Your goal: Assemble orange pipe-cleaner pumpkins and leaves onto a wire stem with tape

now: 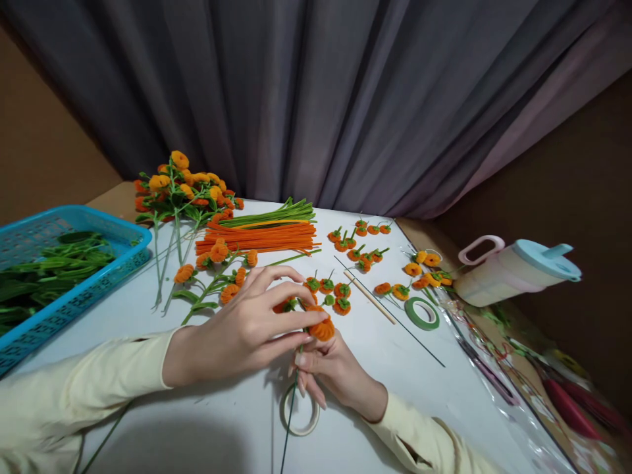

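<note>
Near the middle of the white table, my left hand [251, 322] reaches over from the left, its fingers bent around an orange fuzzy flower [322, 328]. Below it, my right hand [336, 368] pinches the thin dark green stem [290, 421], which runs down toward the table's front edge. Part of a second orange bloom shows behind my left fingers. A roll of pale tape [300, 431] lies under the stem, just below my right hand. Several small orange flower heads [342, 305] with green backs lie just beyond my hands. A leafy orange-flowered stem [212, 286] rests beyond my left hand.
A blue basket [141, 247] of green leaves stands at left. Bundled orange and green pipe cleaners [261, 237] lie behind, beside a flower pile [182, 184]. Green tape [422, 313], a wooden stick [370, 297], a tumbler [513, 270], scissors [488, 375] and red-handled pliers [567, 408] are at right.
</note>
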`<state>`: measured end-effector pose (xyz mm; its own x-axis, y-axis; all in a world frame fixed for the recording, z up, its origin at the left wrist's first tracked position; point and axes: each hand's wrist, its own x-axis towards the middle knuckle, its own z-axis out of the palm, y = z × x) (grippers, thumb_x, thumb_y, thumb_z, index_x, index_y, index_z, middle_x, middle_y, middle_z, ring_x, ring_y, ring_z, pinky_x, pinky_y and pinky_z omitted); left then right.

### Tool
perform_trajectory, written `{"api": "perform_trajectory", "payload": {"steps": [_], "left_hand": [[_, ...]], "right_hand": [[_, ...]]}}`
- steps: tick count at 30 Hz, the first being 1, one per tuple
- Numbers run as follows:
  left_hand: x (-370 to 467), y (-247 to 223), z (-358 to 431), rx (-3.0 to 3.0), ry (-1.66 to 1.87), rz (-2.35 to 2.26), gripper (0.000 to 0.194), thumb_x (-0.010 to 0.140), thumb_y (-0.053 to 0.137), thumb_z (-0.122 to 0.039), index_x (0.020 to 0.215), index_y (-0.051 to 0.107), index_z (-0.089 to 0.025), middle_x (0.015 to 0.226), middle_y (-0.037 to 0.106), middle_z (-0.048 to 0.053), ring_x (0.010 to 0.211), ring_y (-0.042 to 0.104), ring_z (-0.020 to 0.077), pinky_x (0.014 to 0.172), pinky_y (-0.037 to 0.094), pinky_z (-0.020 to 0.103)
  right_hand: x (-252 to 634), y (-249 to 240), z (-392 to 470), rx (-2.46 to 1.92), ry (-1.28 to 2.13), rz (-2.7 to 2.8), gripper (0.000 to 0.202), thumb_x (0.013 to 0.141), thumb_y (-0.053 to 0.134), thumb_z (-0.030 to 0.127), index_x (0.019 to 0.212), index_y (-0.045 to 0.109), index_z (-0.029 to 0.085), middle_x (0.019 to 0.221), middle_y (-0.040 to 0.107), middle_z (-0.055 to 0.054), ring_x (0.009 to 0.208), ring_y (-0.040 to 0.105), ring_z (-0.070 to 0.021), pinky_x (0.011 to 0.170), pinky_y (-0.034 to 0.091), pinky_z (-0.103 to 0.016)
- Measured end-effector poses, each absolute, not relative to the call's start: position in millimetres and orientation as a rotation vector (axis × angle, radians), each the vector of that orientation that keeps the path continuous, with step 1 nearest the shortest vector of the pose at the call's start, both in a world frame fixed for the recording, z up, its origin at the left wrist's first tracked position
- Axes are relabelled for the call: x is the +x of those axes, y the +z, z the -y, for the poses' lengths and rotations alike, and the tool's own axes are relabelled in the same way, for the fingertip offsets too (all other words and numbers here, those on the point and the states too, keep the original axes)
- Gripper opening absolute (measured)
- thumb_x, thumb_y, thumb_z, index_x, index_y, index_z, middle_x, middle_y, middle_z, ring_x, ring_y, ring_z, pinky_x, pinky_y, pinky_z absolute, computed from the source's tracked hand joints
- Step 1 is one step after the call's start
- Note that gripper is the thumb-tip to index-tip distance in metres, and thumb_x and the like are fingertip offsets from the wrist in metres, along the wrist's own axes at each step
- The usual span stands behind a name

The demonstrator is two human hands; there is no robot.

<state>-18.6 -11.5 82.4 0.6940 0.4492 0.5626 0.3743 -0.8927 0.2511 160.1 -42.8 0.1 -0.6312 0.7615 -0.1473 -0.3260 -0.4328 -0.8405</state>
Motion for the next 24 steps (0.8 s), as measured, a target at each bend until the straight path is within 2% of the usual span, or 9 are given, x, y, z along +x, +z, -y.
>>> {"api": "perform_trajectory", "payload": {"steps": [6, 15, 20, 24], "left_hand": [[-12.3, 73.4, 16.9, 2.831, 1.157, -0.571, 0.022, 0.087, 0.050, -0.016, 0.105, 0.062, -0.015, 0.096, 0.066, 0.009, 0.099, 0.048, 0.0243, 0.080, 0.035, 0.039], [-6.7, 61.8, 17.5, 2.860, 1.139, -0.370, 0.024, 0.087, 0.049, -0.017, 0.109, 0.060, -0.014, 0.104, 0.068, 0.008, 0.099, 0.049, 0.0231, 0.078, 0.033, 0.038], [-7.2, 73.0, 18.7, 2.784, 0.950, -0.384, 0.027, 0.084, 0.050, -0.011, 0.110, 0.059, -0.014, 0.108, 0.067, 0.007, 0.104, 0.049, 0.0245, 0.083, 0.034, 0.039], [-8.7, 83.2, 20.0, 2.697, 0.839, -0.461, 0.033, 0.083, 0.048, -0.011, 0.115, 0.056, -0.013, 0.102, 0.069, 0.010, 0.111, 0.046, 0.0274, 0.089, 0.034, 0.042]], "right_hand": [[160.0, -4.3, 44.1, -0.704, 2.092, 1.135, 0.032, 0.073, 0.070, 0.036, 0.060, 0.063, 0.008, 0.041, 0.055, 0.001, 0.028, 0.046, -0.0059, 0.034, 0.033, -0.017], [158.5, 4.4, 44.8, -0.760, 2.060, 1.219, 0.030, 0.073, 0.070, 0.031, 0.052, 0.063, 0.011, 0.037, 0.052, 0.003, 0.030, 0.046, -0.0071, 0.040, 0.035, -0.020], [156.1, 8.6, 44.0, -0.768, 2.038, 1.244, 0.032, 0.071, 0.070, 0.035, 0.050, 0.062, 0.013, 0.037, 0.052, 0.002, 0.029, 0.044, -0.0076, 0.036, 0.032, -0.021], [156.5, 5.7, 44.9, -0.747, 2.061, 1.167, 0.033, 0.067, 0.073, 0.037, 0.051, 0.060, 0.012, 0.039, 0.053, 0.001, 0.028, 0.045, -0.0078, 0.033, 0.031, -0.020]]}}
